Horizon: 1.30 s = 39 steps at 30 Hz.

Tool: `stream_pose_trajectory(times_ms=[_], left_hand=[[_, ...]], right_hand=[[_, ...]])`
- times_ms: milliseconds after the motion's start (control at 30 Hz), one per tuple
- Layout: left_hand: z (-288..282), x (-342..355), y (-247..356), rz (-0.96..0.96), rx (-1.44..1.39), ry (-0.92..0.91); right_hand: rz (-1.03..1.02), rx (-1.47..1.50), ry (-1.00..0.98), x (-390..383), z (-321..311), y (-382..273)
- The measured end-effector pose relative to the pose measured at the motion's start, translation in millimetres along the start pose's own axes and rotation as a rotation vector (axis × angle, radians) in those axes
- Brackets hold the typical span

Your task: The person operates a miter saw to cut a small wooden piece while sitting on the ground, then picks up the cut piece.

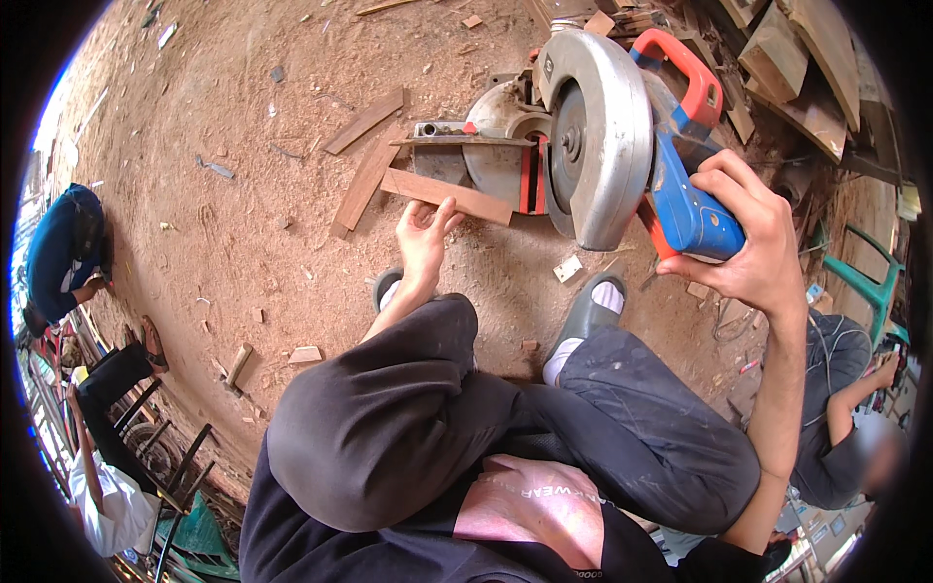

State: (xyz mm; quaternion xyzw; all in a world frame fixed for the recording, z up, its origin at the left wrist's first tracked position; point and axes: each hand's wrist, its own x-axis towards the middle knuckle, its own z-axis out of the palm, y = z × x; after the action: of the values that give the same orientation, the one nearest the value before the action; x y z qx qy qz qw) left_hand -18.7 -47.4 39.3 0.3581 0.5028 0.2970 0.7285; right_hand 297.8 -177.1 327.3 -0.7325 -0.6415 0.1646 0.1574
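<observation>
My left hand (425,233) pinches a short flat wooden board (452,194) between thumb and fingers. The board's right end lies close to the red insert of a miter saw (515,155). My right hand (743,228) is wrapped round the saw's blue and orange handle (692,199). A grey metal guard (622,126) covers most of the round blade (573,141), which stands just right of the board's end. Another thin wooden strip (466,142) lies across the saw's base behind the board. Whether the blade is turning I cannot tell.
Two loose boards (364,189) lie on the dusty ground left of the saw. Thick timber (777,58) is piled at the far right. Offcuts (305,355) are scattered near my feet. People sit at the left (107,486) and right (836,418), near a green chair (870,282).
</observation>
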Motion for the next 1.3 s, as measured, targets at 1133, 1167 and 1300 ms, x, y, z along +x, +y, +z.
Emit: stream_pose_trajectory(times_ms=[1133, 1167, 1300], left_hand=[[19.3, 61.3, -1.6, 1.019, 1.177, -0.326], [21.2, 61.3, -1.3, 1.015, 1.182, -0.326], [21.6, 61.4, -3.2, 0.989, 1.182, -0.305]], right_hand=[[0.144, -0.133, -0.134, -8.7, 12.3, -17.0], [0.147, -0.134, -0.141, -10.1, 12.8, -16.3], [0.149, -0.147, -0.143, -11.4, 15.6, -17.2]])
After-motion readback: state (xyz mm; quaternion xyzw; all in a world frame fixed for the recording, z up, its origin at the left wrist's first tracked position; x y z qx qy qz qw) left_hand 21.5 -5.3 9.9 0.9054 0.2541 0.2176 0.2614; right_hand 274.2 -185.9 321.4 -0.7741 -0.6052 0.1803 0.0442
